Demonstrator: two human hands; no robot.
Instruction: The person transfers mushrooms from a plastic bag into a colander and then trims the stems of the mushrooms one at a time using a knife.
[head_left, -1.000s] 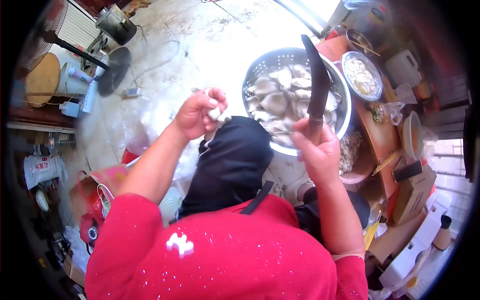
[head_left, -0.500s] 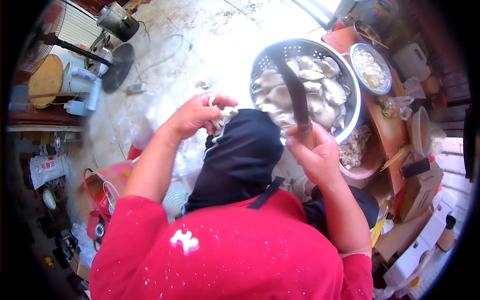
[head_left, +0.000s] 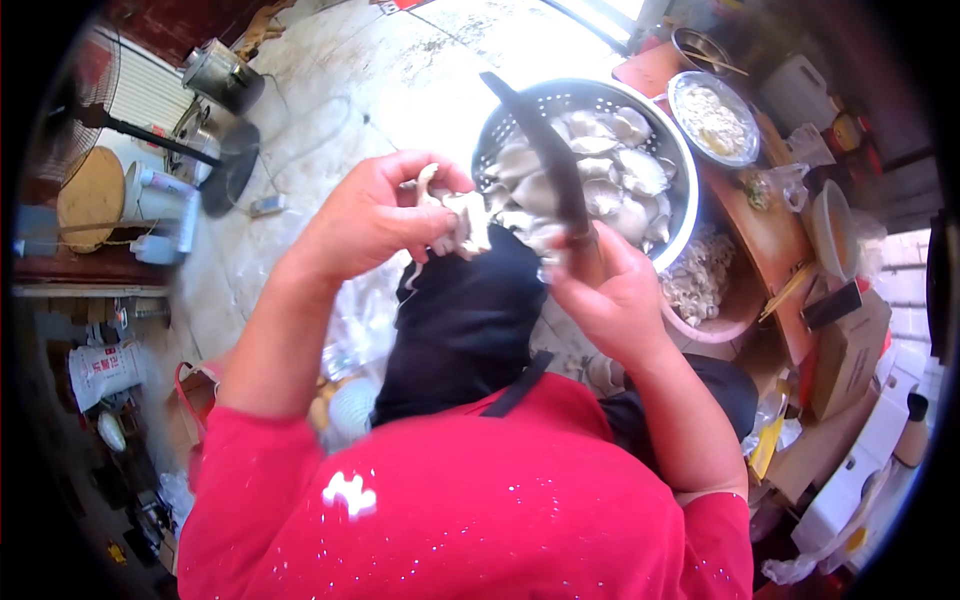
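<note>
Pinched in my left hand (head_left: 375,215) is a pale mushroom piece (head_left: 463,222), above my dark-trousered knee. My right hand (head_left: 612,295) is closed round the wooden handle of a knife (head_left: 553,150), whose dark blade points up and to the left over the colander's near side. The metal colander (head_left: 683,205) stands on the floor beyond my knee, with several whitish mushrooms (head_left: 600,165) in it. The blade and the mushroom piece are apart.
Right of the colander, a pink basin (head_left: 725,328) holds mushroom pieces. Beside it, a wooden board (head_left: 765,240) bears a covered bowl (head_left: 715,118) and chopsticks. A fan stand (head_left: 232,170) and a metal pot (head_left: 222,78) stand at the upper left.
My left hand has risen and turned, showing more of the mushroom piece. The knife and my right hand have shifted slightly left. The whole view has shifted a little.
</note>
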